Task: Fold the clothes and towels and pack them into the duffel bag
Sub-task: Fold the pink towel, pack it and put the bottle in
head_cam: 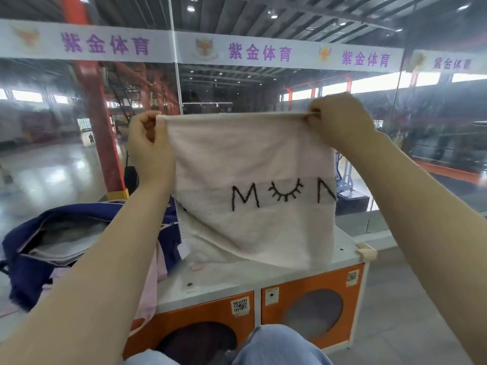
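From the head view, both hands are raised in front of the person and pinch the top edge of a pale pink towel (250,185), one at each upper corner: the left hand (149,143) is closed on the left corner with thumb and fingers curled over the hem, the right hand (340,122) closed on the right corner in the same way. The top hem runs taut and nearly level between them, so the towel's held axis lies crosswise to the person, and the cloth hangs down flat with black stitched letters showing on a paler band. Its lower edge appears to trail on the white top of the desk (263,275), and the left lower part looks bunched. The dark blue duffel bag (29,248) lies open on the left, below and beside the left forearm, with folded light cloth visible inside. The left hand is therefore the nearer to the bag. A fold bringing the two corners together would likely come first, then a carry leftward and down.
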Available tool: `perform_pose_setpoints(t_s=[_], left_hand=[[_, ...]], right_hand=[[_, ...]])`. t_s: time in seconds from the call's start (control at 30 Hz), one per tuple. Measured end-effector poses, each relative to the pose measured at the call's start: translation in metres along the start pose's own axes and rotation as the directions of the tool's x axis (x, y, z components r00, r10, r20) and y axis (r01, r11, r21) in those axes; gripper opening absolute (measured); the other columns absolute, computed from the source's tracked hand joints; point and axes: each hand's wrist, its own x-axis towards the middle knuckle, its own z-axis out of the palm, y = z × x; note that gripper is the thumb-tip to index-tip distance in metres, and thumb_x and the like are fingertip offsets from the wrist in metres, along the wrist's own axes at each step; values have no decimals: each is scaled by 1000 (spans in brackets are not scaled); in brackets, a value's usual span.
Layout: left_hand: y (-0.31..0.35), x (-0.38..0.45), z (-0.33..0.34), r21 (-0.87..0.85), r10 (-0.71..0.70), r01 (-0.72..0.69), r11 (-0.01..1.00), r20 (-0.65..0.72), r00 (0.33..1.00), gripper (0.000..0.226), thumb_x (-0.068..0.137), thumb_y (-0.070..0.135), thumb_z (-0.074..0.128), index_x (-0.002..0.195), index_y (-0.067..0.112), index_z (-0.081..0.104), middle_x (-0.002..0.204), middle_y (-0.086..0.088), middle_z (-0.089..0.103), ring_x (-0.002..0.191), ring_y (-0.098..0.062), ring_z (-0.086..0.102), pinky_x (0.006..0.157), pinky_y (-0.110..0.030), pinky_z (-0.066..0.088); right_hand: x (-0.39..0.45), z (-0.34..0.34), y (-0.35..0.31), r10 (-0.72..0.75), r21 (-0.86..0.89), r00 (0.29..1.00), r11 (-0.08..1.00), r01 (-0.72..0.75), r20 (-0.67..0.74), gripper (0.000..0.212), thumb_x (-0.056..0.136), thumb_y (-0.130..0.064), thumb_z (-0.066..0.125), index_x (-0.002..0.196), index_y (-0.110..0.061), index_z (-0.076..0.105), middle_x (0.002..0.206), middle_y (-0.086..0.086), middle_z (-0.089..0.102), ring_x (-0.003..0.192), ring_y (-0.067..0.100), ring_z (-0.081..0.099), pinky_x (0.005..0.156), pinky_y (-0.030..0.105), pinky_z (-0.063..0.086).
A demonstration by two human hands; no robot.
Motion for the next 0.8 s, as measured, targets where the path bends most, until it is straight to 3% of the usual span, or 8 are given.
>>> perform_pose_setpoints(t_s=[0.03, 0.07, 0.17, 0.3, 0.5, 0.6, 0.7, 0.8], left_hand=[[-2, 2, 3, 20, 2, -2, 1000, 20, 1000, 9, 96, 23, 53, 104, 21, 57, 95, 17, 57, 82, 8, 52, 77, -10, 43], [-5, 2, 6, 73, -24, 18, 997, 79, 997, 11, 95, 26, 53, 104, 21, 59, 95, 17, 58, 83, 7, 52, 78, -12, 43], [-26, 1, 10, 232, -153, 111, 966, 172, 973, 21, 89, 36, 53, 105, 26, 64, 99, 16, 64, 91, -4, 59, 84, -26, 48], [-39, -9, 14, 225, -165, 117, 967, 207, 964, 19, 94, 26, 53, 108, 17, 62, 104, 6, 63, 89, -7, 56, 80, -21, 46], [-33, -4, 12, 248, -146, 89, 965, 223, 964, 21, 94, 28, 53, 110, 18, 61, 101, 10, 61, 87, -4, 55, 79, -21, 44], [-22, 0, 10, 220, -89, 38, 975, 230, 969, 20, 95, 27, 52, 111, 18, 59, 101, 12, 59, 86, 1, 54, 76, -10, 42], [-11, 0, 9, 249, -42, -40, 968, 316, 948, 15, 97, 25, 50, 109, 19, 57, 98, 13, 57, 81, 8, 51, 67, 0, 37], [1, 9, 5, 159, -46, 11, 987, 220, 975, 21, 96, 23, 52, 113, 13, 60, 93, 17, 55, 79, 9, 50, 68, 2, 37]], right_hand=[[1, 0, 2, 1, -43, 998, 999, -3, -65, 19, 91, -11, 49, 85, -6, 67, 80, 14, 62, 82, 34, 59, 70, 34, 40], [1, 2, 5, 2, -91, 1000, 996, -4, -23, 19, 90, -11, 49, 86, -5, 67, 80, 14, 61, 83, 35, 60, 70, 34, 42], [-7, 14, 8, 22, -70, 943, 998, 1, 333, 20, 88, -14, 52, 90, -8, 71, 80, 7, 62, 79, 28, 58, 75, 33, 48], [-17, 26, 11, 34, 12, 961, 999, -39, 274, 21, 93, -16, 48, 90, -12, 69, 92, 12, 67, 84, 31, 61, 76, 36, 51], [-14, 34, 15, 49, 27, 968, 998, -57, 246, 22, 91, -13, 48, 89, -11, 70, 91, 13, 69, 79, 30, 58, 70, 31, 44], [-9, 29, 13, 81, 71, 987, 993, -92, 142, 25, 92, -15, 46, 93, -10, 70, 91, 12, 68, 80, 32, 60, 71, 32, 45], [-1, 24, 14, 53, 78, 951, 994, -81, 305, 25, 93, -15, 48, 98, -7, 71, 98, 14, 68, 88, 31, 61, 74, 30, 41], [1, 21, 14, 51, 78, 940, 994, -81, 338, 26, 92, -15, 48, 99, -5, 71, 100, 14, 67, 86, 28, 58, 74, 31, 41]])
